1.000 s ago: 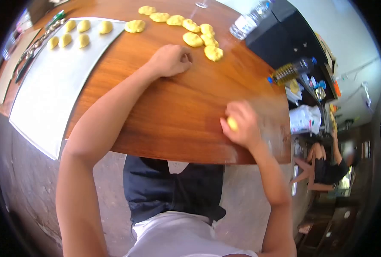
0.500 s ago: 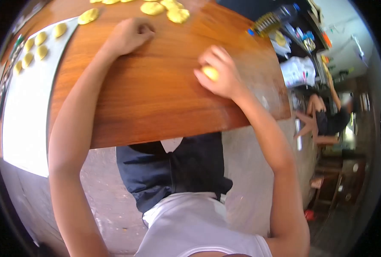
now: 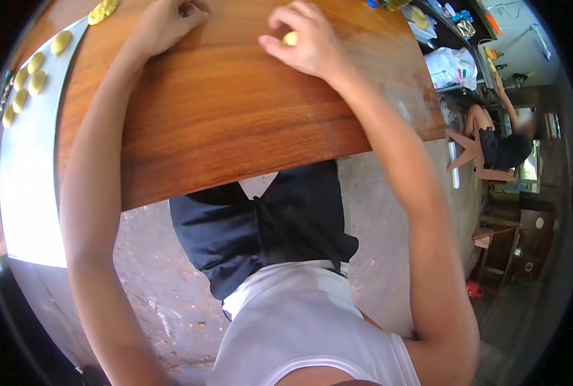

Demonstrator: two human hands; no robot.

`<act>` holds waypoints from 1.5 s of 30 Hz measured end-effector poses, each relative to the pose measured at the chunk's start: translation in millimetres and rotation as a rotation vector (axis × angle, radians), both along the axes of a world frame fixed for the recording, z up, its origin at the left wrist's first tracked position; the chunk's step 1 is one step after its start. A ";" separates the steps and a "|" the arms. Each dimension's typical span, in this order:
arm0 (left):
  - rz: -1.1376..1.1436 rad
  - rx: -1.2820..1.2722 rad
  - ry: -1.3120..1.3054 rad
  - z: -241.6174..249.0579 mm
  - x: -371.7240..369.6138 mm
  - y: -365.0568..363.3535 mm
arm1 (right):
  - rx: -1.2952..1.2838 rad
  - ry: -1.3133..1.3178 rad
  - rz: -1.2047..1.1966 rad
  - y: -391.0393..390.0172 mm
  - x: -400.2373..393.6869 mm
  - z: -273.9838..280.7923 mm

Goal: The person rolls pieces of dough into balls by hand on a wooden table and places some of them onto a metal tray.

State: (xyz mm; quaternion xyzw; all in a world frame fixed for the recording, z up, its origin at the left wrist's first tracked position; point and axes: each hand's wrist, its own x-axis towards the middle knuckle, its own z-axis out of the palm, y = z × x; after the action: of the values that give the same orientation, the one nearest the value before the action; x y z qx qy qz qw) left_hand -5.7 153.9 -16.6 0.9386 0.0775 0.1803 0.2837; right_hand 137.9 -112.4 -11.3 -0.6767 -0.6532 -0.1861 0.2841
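Observation:
My right hand (image 3: 309,42) curls around a small yellow dough ball (image 3: 291,38) above the wooden table (image 3: 235,122). My left hand (image 3: 170,24) rests near the table's far edge of view, its fingers curled in; what they may hold is hidden. To the left of it lies a flattened yellow dough piece (image 3: 103,11). Several smooth yellow dough balls (image 3: 36,82) sit at the far end of a white tray (image 3: 32,186) along the table's left side.
A bottle of yellow oil (image 3: 392,4) is partly visible at the top. On the right are a white plastic bag (image 3: 452,67) on a shelf and another person (image 3: 511,148) seated on a wooden stool. The table's near edge runs above my lap.
The view has shifted, so the table contents sit higher and several dough pieces at the top have left the picture. My right hand, with the dough ball, has moved a little closer to my left.

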 end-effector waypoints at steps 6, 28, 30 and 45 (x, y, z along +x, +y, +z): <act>0.066 -0.043 0.009 15.0 -10.0 -18.7 | -0.198 0.113 0.249 -48.0 -67.4 24.2; 0.081 -0.085 -0.046 20.2 -13.9 -30.6 | 0.042 0.007 0.003 -14.3 22.8 2.9; 0.081 -0.072 -0.037 28.1 -18.2 -36.1 | 0.049 0.116 0.093 11.2 -8.0 4.2; 0.085 -0.082 -0.044 24.3 -17.9 -35.9 | -0.012 0.027 -0.023 -4.4 -5.6 12.7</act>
State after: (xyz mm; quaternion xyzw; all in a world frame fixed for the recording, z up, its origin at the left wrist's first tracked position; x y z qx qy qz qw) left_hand -23.6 118.0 7.7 0.9179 0.1185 0.2095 0.3156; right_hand 132.3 -116.8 1.4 -0.6883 -0.6428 -0.1760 0.2867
